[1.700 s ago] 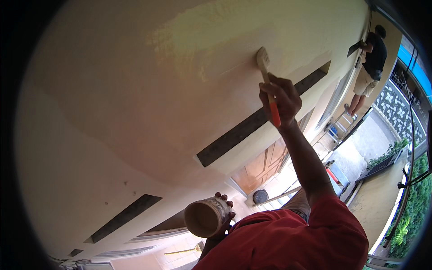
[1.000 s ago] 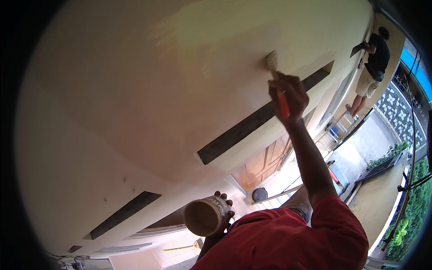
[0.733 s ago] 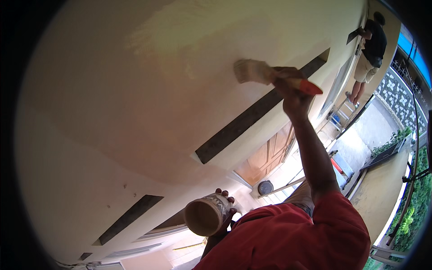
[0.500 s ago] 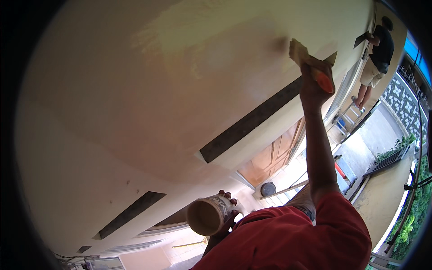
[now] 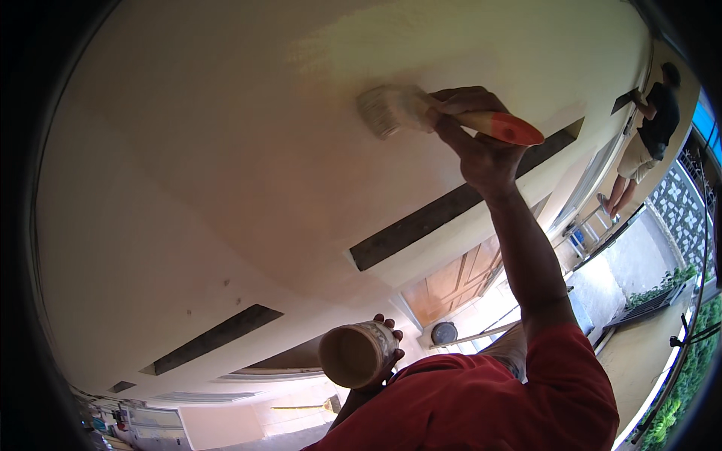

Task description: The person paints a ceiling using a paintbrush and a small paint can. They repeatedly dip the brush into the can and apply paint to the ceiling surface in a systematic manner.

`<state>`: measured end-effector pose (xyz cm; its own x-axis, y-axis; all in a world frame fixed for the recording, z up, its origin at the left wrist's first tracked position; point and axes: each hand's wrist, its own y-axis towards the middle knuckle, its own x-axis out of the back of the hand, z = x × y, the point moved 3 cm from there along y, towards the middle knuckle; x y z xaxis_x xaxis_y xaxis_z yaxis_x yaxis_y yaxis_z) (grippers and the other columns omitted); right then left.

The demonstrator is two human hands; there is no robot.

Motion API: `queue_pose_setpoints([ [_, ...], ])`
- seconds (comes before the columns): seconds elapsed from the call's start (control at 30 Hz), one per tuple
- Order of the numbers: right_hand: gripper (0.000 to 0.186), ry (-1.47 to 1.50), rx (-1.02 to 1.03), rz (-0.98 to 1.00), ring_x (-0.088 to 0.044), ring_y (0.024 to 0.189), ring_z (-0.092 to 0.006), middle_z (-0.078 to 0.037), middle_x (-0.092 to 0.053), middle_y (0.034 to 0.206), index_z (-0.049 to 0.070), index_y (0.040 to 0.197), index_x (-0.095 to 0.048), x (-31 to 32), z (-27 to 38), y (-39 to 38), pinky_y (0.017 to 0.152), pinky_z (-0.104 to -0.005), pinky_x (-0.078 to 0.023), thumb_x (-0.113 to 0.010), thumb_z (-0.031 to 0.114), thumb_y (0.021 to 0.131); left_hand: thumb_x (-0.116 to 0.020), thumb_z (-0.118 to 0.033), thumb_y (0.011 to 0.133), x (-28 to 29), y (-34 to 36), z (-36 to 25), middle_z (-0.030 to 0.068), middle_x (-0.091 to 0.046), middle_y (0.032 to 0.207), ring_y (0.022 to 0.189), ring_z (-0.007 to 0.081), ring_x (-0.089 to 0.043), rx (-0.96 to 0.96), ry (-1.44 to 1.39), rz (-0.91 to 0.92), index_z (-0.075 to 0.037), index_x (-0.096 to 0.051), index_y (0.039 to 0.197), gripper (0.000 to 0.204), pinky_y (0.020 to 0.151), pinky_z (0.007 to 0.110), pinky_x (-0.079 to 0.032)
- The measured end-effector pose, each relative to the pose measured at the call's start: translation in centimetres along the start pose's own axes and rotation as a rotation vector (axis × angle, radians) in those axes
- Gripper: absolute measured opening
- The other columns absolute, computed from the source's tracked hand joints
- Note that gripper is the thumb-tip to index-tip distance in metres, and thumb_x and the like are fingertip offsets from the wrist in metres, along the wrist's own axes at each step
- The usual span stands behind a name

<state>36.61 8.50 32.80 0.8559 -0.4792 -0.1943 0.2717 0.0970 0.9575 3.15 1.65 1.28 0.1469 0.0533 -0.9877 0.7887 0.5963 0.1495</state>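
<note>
Up against the cream wall [image 5: 226, 165], right hand [image 5: 481, 146] clamped around the orange handle of a wide paintbrush [image 5: 421, 113], bristles [image 5: 383, 111] pressed flat to the surface at upper centre. Mid-stroke by the look of it: coating step well in hand, with a paler, glossier patch spreading above and left of the brush, duller wall lower down. Red sleeve [image 5: 511, 398] filling the near lower edge.

Down near the bottom centre, left hand [image 5: 380, 361] wrapped around a small paint pot [image 5: 357, 353], fingers curled over its far side, round mouth tipped toward the camera, cream-coloured inside. Printed band around the pot's outside, pale with dark marks, too small to make out.

Next move likely calls for drawing the brush along with even pressure, keeping bristles flat, then bringing it down to the pot for a reload; care needed around the dark rectangular vent slot [image 5: 451, 214] just below the brush, and another slot [image 5: 214, 338] lower left.

Far right, another person [image 5: 647, 143] standing on a ladder [image 5: 583, 229], working on the same wall. Brown wooden doors [image 5: 451, 289] below the slot, patterned fence [image 5: 688, 210] and green plants [image 5: 684, 376] at the right edge. No signs legible anywhere.
</note>
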Motion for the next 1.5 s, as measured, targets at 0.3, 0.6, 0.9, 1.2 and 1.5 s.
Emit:
queue_pose_setpoints([
  [0.3, 0.024, -0.705, 0.543, -0.151, -0.079, 0.094, -0.0246, -0.010, -0.079, 0.104, 0.009, 0.101, -0.081, 4.9, 2.6, 5.0, 0.077, -0.0342, -0.064, -0.087, -0.005, 0.083, -0.072, -0.051, 0.104, -0.5, -0.9, -0.2, 0.0159, -0.050, 0.152, 0.143, 0.0378, -0.049, -0.036, -0.004, -0.013, -0.006, -0.045, 0.163, 0.079, 0.104, 0.057, -0.055],
  [0.6, 0.024, -0.638, 0.509, 0.314, -0.068, 0.081, -0.0201, -0.003, -0.067, 0.102, 0.019, 0.087, -0.072, -9.1, 5.2, -5.6, 0.066, -0.0335, -0.060, -0.084, 0.017, 0.066, -0.072, -0.052, 0.103, 0.4, -0.7, -0.2, 0.0158, -0.052, 0.149, 0.139, 0.0381, -0.052, -0.038, 0.004, -0.039, -0.006, -0.046, 0.162, 0.079, 0.104, 0.057, -0.056],
  [0.9, 0.012, -0.157, -0.005, 0.312, -0.081, 0.098, -0.0261, -0.011, -0.081, 0.102, -0.001, 0.098, -0.080, -3.8, 4.2, 6.8, 0.086, -0.0338, -0.067, -0.086, -0.006, 0.089, -0.072, -0.056, 0.102, 0.5, -1.1, -0.3, 0.0174, -0.052, 0.151, 0.140, 0.0392, -0.052, -0.063, 0.012, -0.002, -0.004, -0.046, 0.161, 0.083, 0.104, 0.058, -0.056],
  [1.2, 0.026, -0.775, 0.742, 0.373, -0.078, 0.109, -0.0276, -0.008, -0.077, 0.119, 0.016, 0.099, -0.084, -6.7, 4.3, 7.0, 0.083, -0.0361, -0.066, -0.092, 0.004, 0.077, -0.072, -0.056, 0.102, 1.0, -1.2, -0.4, 0.0176, -0.051, 0.152, 0.142, 0.0404, -0.050, -0.087, -0.019, 0.003, -0.004, -0.045, 0.162, 0.084, 0.106, 0.060, -0.055],
  [1.5, 0.020, -0.563, 0.618, 0.564, -0.078, 0.104, -0.0298, -0.007, -0.076, 0.110, 0.015, 0.088, -0.077, -7.1, 4.5, -2.9, 0.084, -0.0380, -0.067, -0.092, 0.009, 0.077, -0.072, -0.054, 0.103, 1.7, -0.8, -0.5, 0.0167, -0.050, 0.154, 0.144, 0.0398, -0.049, -0.051, -0.051, 0.040, -0.004, -0.045, 0.162, 0.082, 0.108, 0.060, -0.054],
])
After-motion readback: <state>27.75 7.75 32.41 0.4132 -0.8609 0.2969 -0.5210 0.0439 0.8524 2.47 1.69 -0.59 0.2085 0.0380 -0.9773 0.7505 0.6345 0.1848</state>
